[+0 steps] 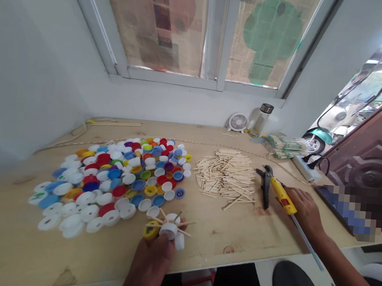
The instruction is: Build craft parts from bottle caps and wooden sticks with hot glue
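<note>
Down between six and seven o'clock on the tabletop [209, 246], the left hand [152, 259] has its piece pinched — a white cap [170, 231] between the fingers, pale sticks [163, 215] poking out around it like spokes. A yellow cap [151, 230] sits on its nine o'clock side, a second white cap [179, 241] at its four; whether each is joined to a stick, I can't tell. Across towards four o'clock, the right hand [304, 211] is right beside what looks like a yellow glue gun [282, 195], black front end [266, 188] towards ten, a translucent glue stick [307, 242] trailing from its rear towards five. Those fingers lie partly behind the gun, so whether they wrap around it or merely rest alongside can't be told.

Now, the handling: a light, level pinch looks best on that cap, since a hard squeeze could tilt the spokes. The gun calls for a grip well back on its yellow body, trailing stick free of the wrist. Its tip may be hot — give the left fingers plenty of room, and the cap heap [91, 186] at eight o'clock too. Loose sticks [230, 172] lie at the gun's nine o'clock, so mind the swing.
</note>
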The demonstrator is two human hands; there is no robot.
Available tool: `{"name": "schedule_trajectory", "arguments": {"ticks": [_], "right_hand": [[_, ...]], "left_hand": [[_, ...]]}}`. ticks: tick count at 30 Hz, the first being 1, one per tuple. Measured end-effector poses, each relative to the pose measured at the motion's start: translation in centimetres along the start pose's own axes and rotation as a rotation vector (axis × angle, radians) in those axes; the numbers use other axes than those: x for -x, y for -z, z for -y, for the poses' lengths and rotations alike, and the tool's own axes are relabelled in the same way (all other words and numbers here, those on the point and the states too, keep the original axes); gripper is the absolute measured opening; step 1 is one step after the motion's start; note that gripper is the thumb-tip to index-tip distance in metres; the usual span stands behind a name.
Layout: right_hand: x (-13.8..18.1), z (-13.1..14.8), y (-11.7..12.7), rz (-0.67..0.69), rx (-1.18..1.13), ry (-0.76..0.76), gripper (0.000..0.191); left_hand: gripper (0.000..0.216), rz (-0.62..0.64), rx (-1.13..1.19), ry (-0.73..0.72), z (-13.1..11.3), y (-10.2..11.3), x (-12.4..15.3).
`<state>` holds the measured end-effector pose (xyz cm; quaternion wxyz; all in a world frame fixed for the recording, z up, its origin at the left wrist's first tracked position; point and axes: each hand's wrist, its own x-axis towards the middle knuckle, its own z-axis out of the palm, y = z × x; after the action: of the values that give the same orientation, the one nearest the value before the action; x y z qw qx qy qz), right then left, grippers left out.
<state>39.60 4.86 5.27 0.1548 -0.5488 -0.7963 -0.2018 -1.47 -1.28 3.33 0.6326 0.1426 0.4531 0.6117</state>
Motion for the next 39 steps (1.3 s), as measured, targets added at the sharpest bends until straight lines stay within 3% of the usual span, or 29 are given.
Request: {"name": "schedule_trajectory", "arguments": {"ticks": [3,8,14,21,25,27,30,35,39], "right_hand": [[-0.7,-1.2,-1.0,0.012,0.03,-0.004,0.019],[-1.7,-1.7,-1.6,0.053,0.069,0.029,0.015],[-2.2,-2.2,-1.6,0.146,0.069,0.107,0.013],[-1.2,-3.2,-0.8,0.183,0.072,0.131,0.03],[-0.3,-2.7,0.6,0.103,0.034,0.074,0.04],[-0.5,-0.7,1.6,0.028,-0.047,0.025,0.036],[-2.0,4.9,2.4,-0.006,-0.235,-0.062,0.028],[-6.9,15.5,1.5,0.127,-0.584,0.056,0.023],[-10.6,20.6,-0.1,0.18,-0.627,0.17,0.017]], "left_hand": [[0.035,0.012,-0.013,0.052,-0.4,0.1,-0.2],[0.032,0.01,-0.043,-0.005,-0.6,-0.1,-0.2],[0.036,-0.009,0.015,0.031,0.3,0.1,-0.1],[0.039,-0.041,0.036,0.05,0.5,0.4,-0.2],[0.035,-0.011,0.037,0.093,-0.6,0.0,0.2],[0.033,-0.01,0.062,0.091,-0.5,-0.1,0.3],[0.034,-0.017,0.095,0.064,-0.1,0.0,0.4],[0.031,-0.022,0.076,0.083,-0.2,0.7,0.3],[0.03,-0.005,0.106,0.073,-0.5,1.6,0.2]]}}
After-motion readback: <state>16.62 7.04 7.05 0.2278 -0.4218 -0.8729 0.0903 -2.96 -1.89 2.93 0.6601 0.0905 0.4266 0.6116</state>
